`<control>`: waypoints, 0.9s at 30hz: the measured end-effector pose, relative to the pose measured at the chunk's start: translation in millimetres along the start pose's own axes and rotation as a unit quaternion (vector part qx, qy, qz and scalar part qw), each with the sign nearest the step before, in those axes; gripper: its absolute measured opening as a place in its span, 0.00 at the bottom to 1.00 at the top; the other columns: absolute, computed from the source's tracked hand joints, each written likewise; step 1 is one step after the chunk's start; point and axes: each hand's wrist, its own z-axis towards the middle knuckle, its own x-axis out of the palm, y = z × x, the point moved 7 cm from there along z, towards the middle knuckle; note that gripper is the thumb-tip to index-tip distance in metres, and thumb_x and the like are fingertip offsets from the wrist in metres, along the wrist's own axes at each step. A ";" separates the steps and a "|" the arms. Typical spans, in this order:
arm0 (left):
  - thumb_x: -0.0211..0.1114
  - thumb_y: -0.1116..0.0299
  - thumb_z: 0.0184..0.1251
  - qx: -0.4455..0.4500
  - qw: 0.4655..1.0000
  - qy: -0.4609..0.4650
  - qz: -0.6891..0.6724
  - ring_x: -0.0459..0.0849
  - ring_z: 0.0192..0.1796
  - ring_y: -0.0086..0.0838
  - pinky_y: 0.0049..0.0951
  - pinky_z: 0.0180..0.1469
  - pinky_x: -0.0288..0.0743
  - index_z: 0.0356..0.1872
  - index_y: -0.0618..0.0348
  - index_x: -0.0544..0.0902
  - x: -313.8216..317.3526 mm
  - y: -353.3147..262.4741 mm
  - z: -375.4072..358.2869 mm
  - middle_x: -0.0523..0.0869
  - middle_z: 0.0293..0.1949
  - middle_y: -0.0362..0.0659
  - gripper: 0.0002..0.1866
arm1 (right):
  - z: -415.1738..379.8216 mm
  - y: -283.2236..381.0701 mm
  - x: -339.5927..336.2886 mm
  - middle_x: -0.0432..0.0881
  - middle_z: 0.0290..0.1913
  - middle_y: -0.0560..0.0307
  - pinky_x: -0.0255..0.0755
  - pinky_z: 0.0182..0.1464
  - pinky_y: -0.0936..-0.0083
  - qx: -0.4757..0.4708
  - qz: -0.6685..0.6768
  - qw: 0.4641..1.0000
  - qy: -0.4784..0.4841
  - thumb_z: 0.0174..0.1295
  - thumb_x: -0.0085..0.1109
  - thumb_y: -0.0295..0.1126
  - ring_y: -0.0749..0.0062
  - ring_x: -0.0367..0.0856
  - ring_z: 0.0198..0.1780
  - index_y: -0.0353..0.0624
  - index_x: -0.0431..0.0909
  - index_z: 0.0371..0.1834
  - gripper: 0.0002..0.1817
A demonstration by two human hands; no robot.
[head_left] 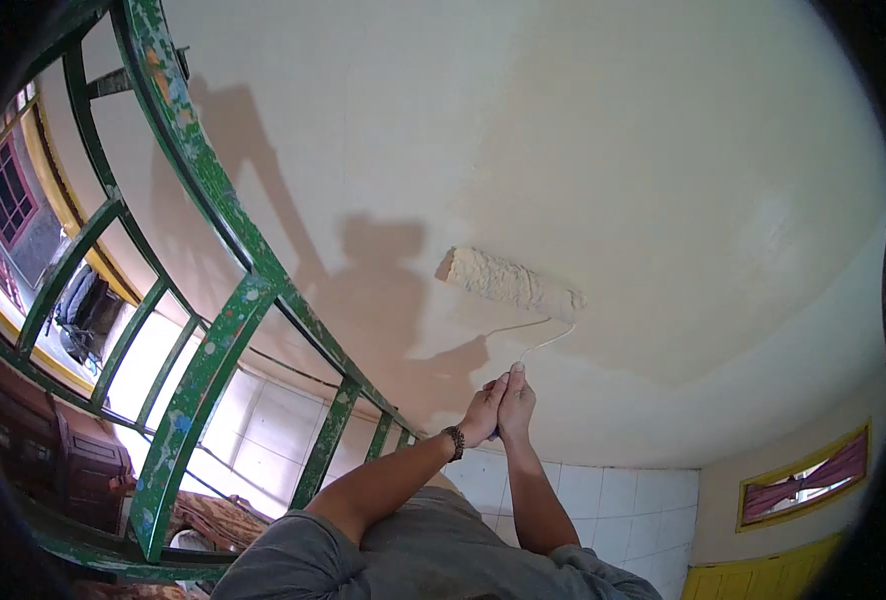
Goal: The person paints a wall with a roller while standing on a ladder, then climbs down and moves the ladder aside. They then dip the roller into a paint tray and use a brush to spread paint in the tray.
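Observation:
Both my hands are wrapped around the handle of a paint roller, and most of the handle is hidden by the fingers. My left hand (pixel 482 412), with a dark beaded bracelet at the wrist, presses against my right hand (pixel 516 402), whose thumb points up toward the frame. The paint roller (pixel 516 285) has a thick, cream-coated sleeve lying at a slant against the wall (pixel 603 190). A thin bent wire links the sleeve to the handle. A darker beige area of the wall spreads above and right of the roller.
A green, paint-spattered ladder (pixel 213 370) rises close on my left. White floor tiles (pixel 603 490) lie below. A small yellow-framed window (pixel 805 478) with a purple curtain is at lower right, above a yellow door (pixel 763 575). Brown furniture (pixel 88 460) stands lower left.

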 end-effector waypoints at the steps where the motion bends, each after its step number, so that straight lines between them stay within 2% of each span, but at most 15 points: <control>1: 0.39 0.36 0.66 -0.056 0.997 0.050 0.008 0.73 0.20 0.22 0.23 0.19 0.65 0.39 0.63 0.77 0.9 8.6 -2.0 0.78 0.22 0.41 0.35 | -5.4 7.7 0.7 0.76 0.20 0.55 0.69 0.30 0.75 0.013 0.021 1.000 0.003 0.69 0.39 0.48 0.75 0.72 0.24 0.34 0.74 0.21 0.28; 2: 0.39 0.36 0.66 -0.059 0.997 0.048 0.006 0.73 0.20 0.22 0.23 0.19 0.65 0.39 0.63 0.77 3.5 9.2 -2.2 0.78 0.22 0.41 0.35 | -5.4 12.4 3.0 0.76 0.20 0.55 0.69 0.29 0.75 0.024 0.042 0.999 0.006 0.69 0.40 0.48 0.76 0.72 0.24 0.33 0.74 0.21 0.29; 5: 0.38 0.38 0.67 0.097 0.995 0.003 -0.019 0.72 0.16 0.20 0.22 0.15 0.63 0.35 0.62 0.77 19.3 -43.5 0.8 0.76 0.19 0.40 0.33 | 5.4 55.4 -9.5 0.75 0.20 0.55 0.68 0.29 0.75 -0.021 0.016 1.000 -0.001 0.69 0.40 0.49 0.77 0.71 0.24 0.34 0.73 0.20 0.29; 9: 0.39 0.38 0.67 -0.042 0.992 0.116 -0.033 0.74 0.18 0.20 0.21 0.16 0.64 0.35 0.64 0.76 32.9 -62.1 -0.3 0.77 0.20 0.40 0.34 | 16.0 98.1 -13.0 0.75 0.20 0.56 0.67 0.29 0.76 -0.033 0.038 0.999 0.018 0.69 0.40 0.49 0.78 0.71 0.25 0.35 0.73 0.21 0.28; 11: 0.40 0.39 0.67 -0.088 0.990 0.111 -0.001 0.79 0.31 0.23 0.20 0.31 0.72 0.42 0.67 0.76 30.7 -45.2 4.1 0.81 0.30 0.44 0.35 | 14.3 76.9 -11.3 0.75 0.20 0.56 0.67 0.30 0.77 -0.030 0.031 0.999 0.023 0.69 0.40 0.49 0.78 0.71 0.26 0.35 0.73 0.21 0.28; 12: 0.40 0.39 0.67 -0.090 0.990 0.110 -0.002 0.79 0.31 0.23 0.20 0.31 0.72 0.42 0.67 0.76 29.6 -28.8 5.9 0.81 0.30 0.44 0.35 | 14.5 57.7 -9.1 0.75 0.20 0.56 0.67 0.30 0.77 -0.030 0.026 0.999 0.028 0.69 0.40 0.49 0.78 0.71 0.26 0.35 0.72 0.22 0.28; 14: 0.40 0.40 0.67 0.058 0.998 0.005 -0.031 0.79 0.41 0.27 0.23 0.45 0.72 0.46 0.68 0.76 11.2 1.2 8.5 0.82 0.37 0.48 0.35 | 10.1 7.9 -5.3 0.75 0.21 0.56 0.67 0.30 0.77 -0.045 0.003 0.999 0.020 0.69 0.40 0.49 0.78 0.71 0.26 0.35 0.72 0.22 0.27; 15: 0.40 0.40 0.67 0.056 0.998 0.002 -0.030 0.79 0.41 0.27 0.23 0.45 0.72 0.46 0.68 0.76 3.9 21.6 7.9 0.82 0.37 0.48 0.35 | -0.2 -9.0 2.8 0.75 0.20 0.56 0.67 0.29 0.77 -0.002 0.022 1.000 0.020 0.69 0.40 0.48 0.78 0.71 0.25 0.35 0.72 0.22 0.27; 17: 0.40 0.41 0.68 -0.051 0.997 0.046 -0.040 0.76 0.49 0.28 0.25 0.55 0.66 0.51 0.67 0.75 -5.9 63.9 4.0 0.81 0.44 0.50 0.34 | -11.4 -33.6 8.4 0.75 0.20 0.56 0.67 0.29 0.77 0.046 0.042 0.998 0.021 0.69 0.41 0.48 0.78 0.71 0.25 0.35 0.72 0.22 0.27; 19: 0.40 0.41 0.68 -0.067 0.997 0.025 -0.024 0.76 0.50 0.29 0.25 0.56 0.66 0.51 0.67 0.75 -6.9 46.2 -12.4 0.80 0.44 0.50 0.34 | -17.5 -51.4 12.9 0.75 0.19 0.56 0.68 0.29 0.76 0.103 0.041 0.993 0.042 0.69 0.41 0.46 0.77 0.71 0.24 0.35 0.72 0.22 0.26; 21: 0.40 0.41 0.68 -0.082 0.997 0.008 -0.007 0.75 0.50 0.29 0.25 0.56 0.65 0.50 0.67 0.75 -7.7 38.0 -13.1 0.80 0.45 0.50 0.34 | -14.7 -42.9 11.0 0.76 0.20 0.55 0.69 0.30 0.76 0.085 0.045 0.994 0.045 0.69 0.39 0.49 0.75 0.72 0.24 0.35 0.73 0.20 0.29; 23: 0.40 0.41 0.68 0.086 0.992 -0.044 0.078 0.80 0.36 0.27 0.25 0.41 0.74 0.46 0.65 0.76 -6.9 15.1 -10.2 0.82 0.34 0.48 0.33 | -14.4 -23.1 5.8 0.76 0.20 0.54 0.70 0.30 0.76 0.073 0.046 0.995 0.042 0.68 0.37 0.52 0.73 0.74 0.24 0.35 0.73 0.19 0.31; 24: 0.40 0.41 0.68 0.077 0.993 -0.038 0.080 0.80 0.36 0.27 0.25 0.41 0.74 0.46 0.65 0.76 -6.8 10.6 -9.5 0.82 0.34 0.48 0.33 | -12.1 -5.3 5.6 0.76 0.19 0.55 0.69 0.29 0.76 0.053 0.057 0.996 0.045 0.69 0.39 0.48 0.74 0.73 0.24 0.35 0.73 0.21 0.28; 26: 0.40 0.41 0.69 -0.049 0.998 0.045 0.002 0.75 0.18 0.24 0.23 0.18 0.69 0.41 0.63 0.76 0.4 11.0 -6.4 0.78 0.22 0.44 0.31 | -9.3 0.8 5.8 0.75 0.19 0.56 0.68 0.28 0.76 0.035 0.067 0.996 0.044 0.69 0.41 0.44 0.76 0.72 0.23 0.34 0.72 0.22 0.25; 27: 0.40 0.42 0.68 -0.019 0.998 0.025 -0.052 0.66 0.08 0.21 0.22 0.07 0.55 0.39 0.61 0.75 0.1 33.4 5.5 0.72 0.15 0.39 0.29 | -8.3 -3.7 8.7 0.75 0.19 0.56 0.68 0.28 0.76 0.032 0.077 0.995 0.048 0.69 0.40 0.43 0.76 0.72 0.23 0.34 0.71 0.22 0.25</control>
